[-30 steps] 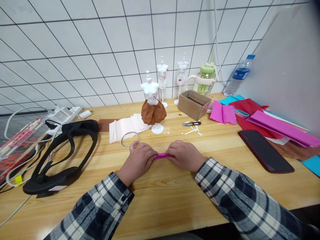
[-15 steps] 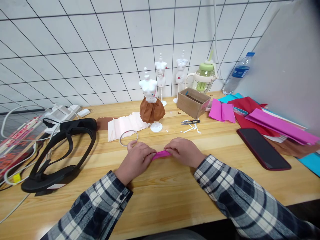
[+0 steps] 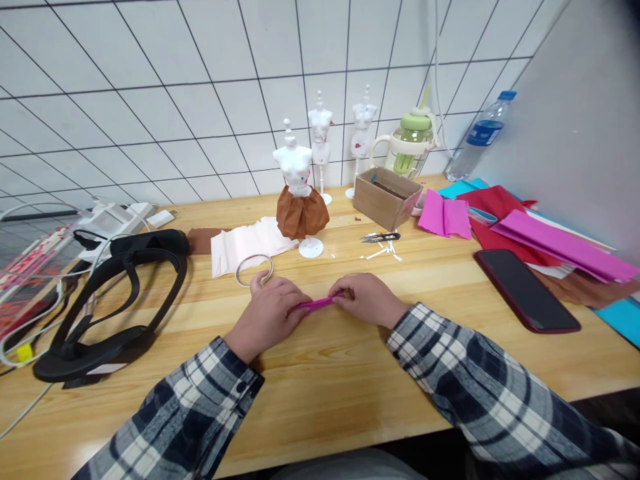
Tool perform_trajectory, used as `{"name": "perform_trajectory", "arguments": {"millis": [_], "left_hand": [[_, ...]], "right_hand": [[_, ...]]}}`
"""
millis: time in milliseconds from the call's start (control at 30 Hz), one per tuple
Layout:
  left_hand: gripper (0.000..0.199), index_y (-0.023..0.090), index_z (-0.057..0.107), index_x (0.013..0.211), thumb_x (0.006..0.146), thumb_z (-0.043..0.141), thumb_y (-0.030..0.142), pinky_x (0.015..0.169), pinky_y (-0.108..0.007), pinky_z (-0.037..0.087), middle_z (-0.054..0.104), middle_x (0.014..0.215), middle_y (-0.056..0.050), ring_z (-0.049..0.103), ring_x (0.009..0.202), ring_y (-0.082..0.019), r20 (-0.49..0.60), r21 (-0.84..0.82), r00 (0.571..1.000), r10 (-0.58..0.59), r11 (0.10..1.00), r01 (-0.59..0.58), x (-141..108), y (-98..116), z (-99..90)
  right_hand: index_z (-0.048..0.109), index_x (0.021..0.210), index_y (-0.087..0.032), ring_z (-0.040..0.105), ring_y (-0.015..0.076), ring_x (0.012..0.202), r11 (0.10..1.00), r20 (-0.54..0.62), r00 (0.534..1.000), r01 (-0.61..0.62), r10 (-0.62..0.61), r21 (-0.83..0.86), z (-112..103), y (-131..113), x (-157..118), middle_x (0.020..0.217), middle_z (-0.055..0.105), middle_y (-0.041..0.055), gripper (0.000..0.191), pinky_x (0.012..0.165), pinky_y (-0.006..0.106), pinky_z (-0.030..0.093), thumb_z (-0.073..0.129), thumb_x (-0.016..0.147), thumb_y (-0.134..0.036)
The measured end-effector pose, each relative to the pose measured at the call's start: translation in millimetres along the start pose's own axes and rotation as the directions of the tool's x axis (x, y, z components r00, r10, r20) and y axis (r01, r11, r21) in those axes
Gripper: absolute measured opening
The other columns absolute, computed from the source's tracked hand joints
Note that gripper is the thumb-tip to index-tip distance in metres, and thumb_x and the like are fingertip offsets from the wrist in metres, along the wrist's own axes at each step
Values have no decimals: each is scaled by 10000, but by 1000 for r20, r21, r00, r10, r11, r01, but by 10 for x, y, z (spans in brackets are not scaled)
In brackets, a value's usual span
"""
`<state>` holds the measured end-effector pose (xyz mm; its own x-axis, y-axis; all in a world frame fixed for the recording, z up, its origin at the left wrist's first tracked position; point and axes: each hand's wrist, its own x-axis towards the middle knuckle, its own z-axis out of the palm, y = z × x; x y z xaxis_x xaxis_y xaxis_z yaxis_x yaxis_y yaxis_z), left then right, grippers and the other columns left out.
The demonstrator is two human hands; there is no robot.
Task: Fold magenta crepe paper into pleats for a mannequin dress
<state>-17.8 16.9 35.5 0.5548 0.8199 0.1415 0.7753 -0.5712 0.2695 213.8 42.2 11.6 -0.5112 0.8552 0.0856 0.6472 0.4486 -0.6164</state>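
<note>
Stretched between my hands is a narrow folded strip of magenta crepe paper. My left hand pinches its left end, and the fingers of my right hand are closed on its right end. A thin ring lies on the table just beyond my left hand, partly over pale pink crepe paper. Behind my hands stands a small white dress form wearing a gathered brown paper skirt. Thread snips lie near white paper scraps past my right hand.
Two more dress forms stand by the wall, beside a cardboard box and a green-lidded jug. At right are a phone, coloured paper sheets and a water bottle. A black headset strap and cables sit left.
The magenta strip has become thinner and more twisted between my fingers, with more of it showing. My hands have stayed in nearly the same place; the view has shifted slightly.
</note>
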Motion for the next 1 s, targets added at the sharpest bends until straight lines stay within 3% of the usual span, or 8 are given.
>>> {"name": "perform_trajectory", "arguments": {"millis": [233, 500, 833, 1000], "left_hand": [[178, 272, 722, 891, 876, 552, 323, 1022, -559, 133, 726, 873, -13, 599, 917, -216, -15, 2, 1000, -21, 1000, 21, 33, 12, 34], [178, 273, 715, 862, 879, 538, 273, 1028, -565, 130, 724, 879, -13, 602, 930, -218, -19, 22, 999, -30, 999, 31, 45, -68, 83], [183, 275, 713, 885, 895, 531, 287, 1045, -534, 155, 713, 892, -11, 599, 931, -211, -2, 36, 1000, 31, 999, -31, 66, -126, 57], [181, 268, 704, 896, 895, 523, 276, 1049, -551, 143, 714, 908, -20, 595, 942, -220, -6, 32, 1000, 4, 999, -4, 69, -147, 72]], "right_hand": [[735, 853, -219, 568, 129, 754, 999, -12, 1000, 2, -3, -48, 16, 15, 16, 824, 645, 11, 110, 695, 252, 409, 650, 800, -175], [738, 932, -186, 605, 141, 826, 997, 8, 997, 75, -75, 15, -32, 84, 30, 892, 682, 40, 148, 775, 258, 444, 659, 809, -160], [724, 869, -186, 574, 124, 747, 995, 23, 995, 94, -93, -36, -55, 89, 59, 805, 661, 15, 115, 690, 229, 405, 668, 790, -124], [725, 859, -180, 557, 115, 702, 998, 4, 998, 60, -60, -16, -58, 87, 77, 766, 659, 7, 99, 668, 227, 395, 659, 800, -134]]}}
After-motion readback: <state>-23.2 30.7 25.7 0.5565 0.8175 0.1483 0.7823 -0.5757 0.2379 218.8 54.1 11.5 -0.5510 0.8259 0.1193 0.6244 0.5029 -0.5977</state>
